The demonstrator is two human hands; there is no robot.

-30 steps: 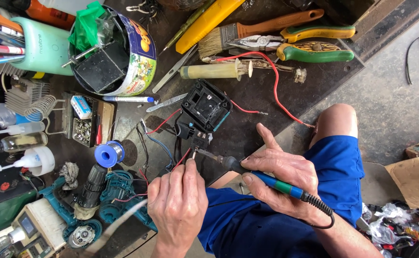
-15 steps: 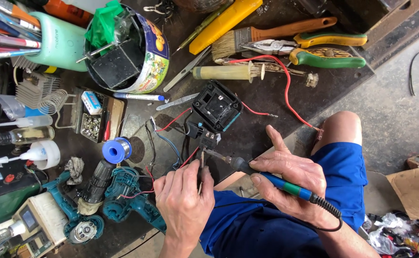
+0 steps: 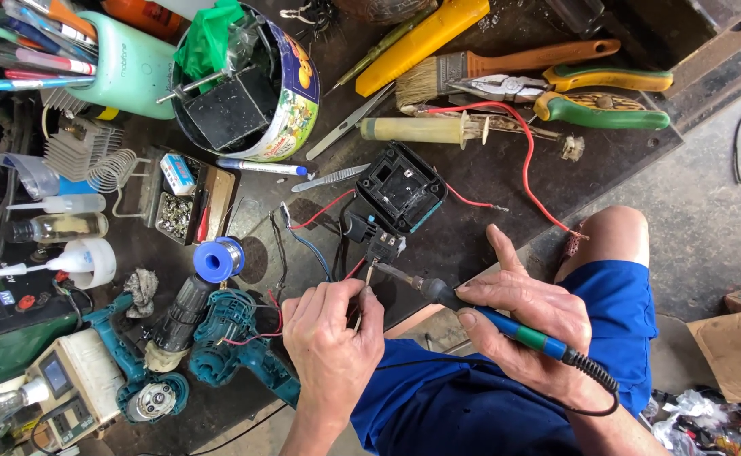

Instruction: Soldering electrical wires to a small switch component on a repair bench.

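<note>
Soldering at a cluttered counter (image 3: 505,181). The right hand (image 3: 526,317) is closed around a blue-handled soldering iron (image 3: 472,308), its tip at the terminals of the black switch block (image 3: 391,198) lying mid-counter. The left hand (image 3: 332,325) is pinched shut on a thin strand, probably solder wire, fed to the same point. Red and blue leads (image 3: 315,228) look attached; the joint appears in progress, the teal tool body (image 3: 244,346) unassembled. The joint itself is too small to judge.

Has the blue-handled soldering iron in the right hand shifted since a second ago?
No: the blue-handled soldering iron keeps its tip beside the black square switch housing, as before.
</note>
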